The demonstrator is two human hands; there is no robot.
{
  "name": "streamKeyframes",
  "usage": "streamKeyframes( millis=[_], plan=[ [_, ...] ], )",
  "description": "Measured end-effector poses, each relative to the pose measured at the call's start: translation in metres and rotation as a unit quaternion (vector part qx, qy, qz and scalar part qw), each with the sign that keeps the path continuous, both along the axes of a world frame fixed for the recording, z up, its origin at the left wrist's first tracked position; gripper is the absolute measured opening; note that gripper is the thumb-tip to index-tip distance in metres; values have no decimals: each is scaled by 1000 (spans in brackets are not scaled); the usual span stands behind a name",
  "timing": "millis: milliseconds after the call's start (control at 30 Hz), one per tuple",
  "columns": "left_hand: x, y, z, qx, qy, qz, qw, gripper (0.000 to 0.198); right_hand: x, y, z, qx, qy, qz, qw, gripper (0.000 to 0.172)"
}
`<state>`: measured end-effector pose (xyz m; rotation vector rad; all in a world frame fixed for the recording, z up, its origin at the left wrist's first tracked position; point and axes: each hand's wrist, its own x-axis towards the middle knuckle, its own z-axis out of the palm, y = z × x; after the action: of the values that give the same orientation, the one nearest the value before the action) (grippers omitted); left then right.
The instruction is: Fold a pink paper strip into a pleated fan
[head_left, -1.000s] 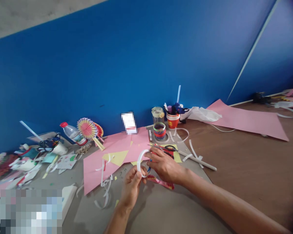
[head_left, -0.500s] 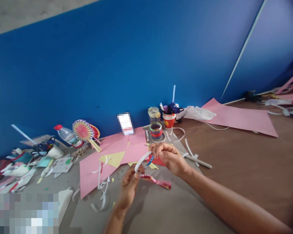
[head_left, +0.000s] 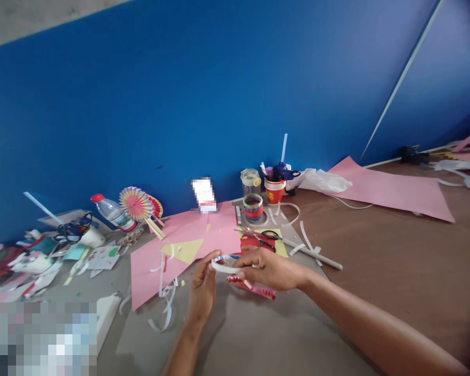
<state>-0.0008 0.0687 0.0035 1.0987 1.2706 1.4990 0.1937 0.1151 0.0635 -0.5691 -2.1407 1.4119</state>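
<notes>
A white paper ring (head_left: 224, 268), with some blue on its inner face, is held level between both hands above the grey table mat. My left hand (head_left: 204, 282) pinches its left side, thumb and fingers closed. On the other side my right hand (head_left: 272, 269) grips the ring's right end, which its fingers partly hide. Just below my right hand lies a pink and red paper strip (head_left: 254, 288) with a toothed edge. Black-handled scissors (head_left: 268, 240) rest behind my hands, on red and yellow paper.
Pink sheets (head_left: 149, 271) with a yellow scrap (head_left: 184, 250) and white strips lie left of centre. Along the blue wall stand a bottle (head_left: 115, 213), paper fans (head_left: 136, 203), a banded jar (head_left: 253, 208) and a red cup (head_left: 274, 192). A pale rod (head_left: 313, 254) lies right.
The ring has tipped from upright to nearly level. My right hand has come down and turned palm down, and the scissors behind it now show more fully.
</notes>
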Motion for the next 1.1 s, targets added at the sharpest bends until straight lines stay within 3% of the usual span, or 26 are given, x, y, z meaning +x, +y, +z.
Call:
streamKeyframes(
  millis=[67,167,300,467,667,867,1100],
  plan=[
    [2,-2,1,13,17,18,1000,47,-3,-2,-2,101,-22,-56,993,27],
    [4,-7,1,66,99,38,992,49,-9,-2,-13,265,-52,-170,948,23],
    [8,-14,-2,129,221,8,967,44,-13,-1,-26,358,-70,-237,900,14],
    [12,-19,-5,161,332,-12,929,46,-15,-5,-28,393,-61,-249,883,20],
    [12,-18,-5,201,381,-9,902,48,-17,-6,-30,407,-58,-263,873,21],
    [14,-19,-5,208,378,-21,902,48,-17,-4,-31,404,-55,-268,873,18],
    [15,-21,-6,186,330,-54,924,40,-16,-5,-30,396,-61,-274,874,19]
  ],
)
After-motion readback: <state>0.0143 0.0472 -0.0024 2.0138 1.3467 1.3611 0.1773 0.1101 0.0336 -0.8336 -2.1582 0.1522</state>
